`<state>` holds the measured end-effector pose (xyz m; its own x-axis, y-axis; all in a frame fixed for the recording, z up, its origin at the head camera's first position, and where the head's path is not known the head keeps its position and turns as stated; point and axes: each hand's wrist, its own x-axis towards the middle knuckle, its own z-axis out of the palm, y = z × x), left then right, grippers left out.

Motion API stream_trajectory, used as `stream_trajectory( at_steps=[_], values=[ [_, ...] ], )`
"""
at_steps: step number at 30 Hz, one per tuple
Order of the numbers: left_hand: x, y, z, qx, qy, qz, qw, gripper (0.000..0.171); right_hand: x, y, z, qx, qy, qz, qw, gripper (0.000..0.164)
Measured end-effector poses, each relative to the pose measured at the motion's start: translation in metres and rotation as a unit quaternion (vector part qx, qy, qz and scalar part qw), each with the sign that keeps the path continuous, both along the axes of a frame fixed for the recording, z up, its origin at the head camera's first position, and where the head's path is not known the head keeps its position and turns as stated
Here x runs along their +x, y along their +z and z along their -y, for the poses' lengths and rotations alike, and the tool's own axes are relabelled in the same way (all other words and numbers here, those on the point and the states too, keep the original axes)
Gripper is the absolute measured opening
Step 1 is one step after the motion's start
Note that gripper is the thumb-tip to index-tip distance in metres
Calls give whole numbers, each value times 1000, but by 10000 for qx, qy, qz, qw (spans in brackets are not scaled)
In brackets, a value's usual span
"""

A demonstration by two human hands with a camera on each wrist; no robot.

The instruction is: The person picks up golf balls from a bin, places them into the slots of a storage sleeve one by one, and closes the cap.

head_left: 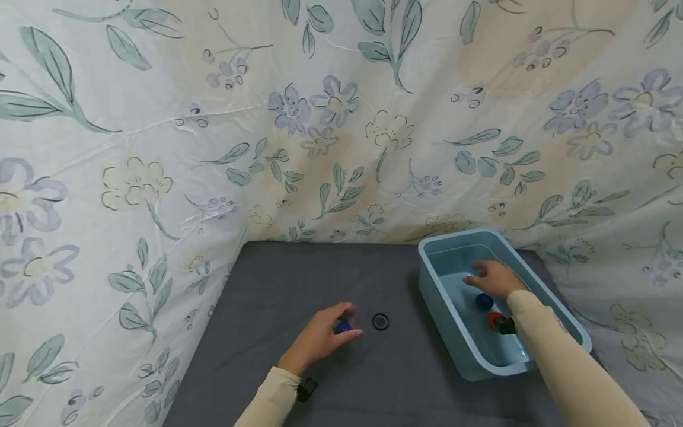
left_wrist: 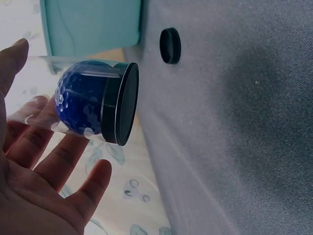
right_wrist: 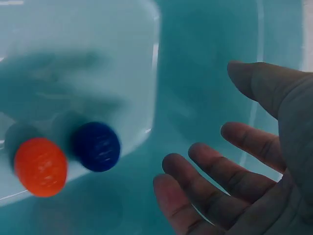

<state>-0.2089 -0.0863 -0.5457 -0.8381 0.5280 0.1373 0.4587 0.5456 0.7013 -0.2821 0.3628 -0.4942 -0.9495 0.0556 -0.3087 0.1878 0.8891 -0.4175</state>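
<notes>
My left hand (head_left: 315, 339) holds a clear plastic tube (left_wrist: 36, 73) above the table, thumb on one side and fingers on the other. Inside lies a dimpled blue golf ball (left_wrist: 80, 100), against the black cap (left_wrist: 128, 105) that closes the lower end. A loose round black lid (head_left: 380, 321) lies on the table to the right of this hand. Over in the light-blue bin, my right hand (head_left: 497, 280) hovers with fingers spread and nothing in them. On the bin's floor sit a dark blue ball (right_wrist: 96, 147) and an orange ball (right_wrist: 41, 167), both apart from the fingers.
The light-blue bin (head_left: 445, 323) stands at the right of the dark grey table (head_left: 299, 279), its walls rising around the right hand. A flowered cloth (head_left: 341, 118) hangs behind the table and along its sides.
</notes>
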Motion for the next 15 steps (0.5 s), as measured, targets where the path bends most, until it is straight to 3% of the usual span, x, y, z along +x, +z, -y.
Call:
stream_trajectory(
  at_steps=[8, 15],
  values=[
    [-1, -1, 0, 101, -55, 62, 9999, 44, -10, -29, -15, 358, -158, 328, 9987, 69],
    [1, -1, 0, 38, -36, 46, 10000, 45, -12, -41, -17, 857, 37, 462, 9952, 47]
  ],
)
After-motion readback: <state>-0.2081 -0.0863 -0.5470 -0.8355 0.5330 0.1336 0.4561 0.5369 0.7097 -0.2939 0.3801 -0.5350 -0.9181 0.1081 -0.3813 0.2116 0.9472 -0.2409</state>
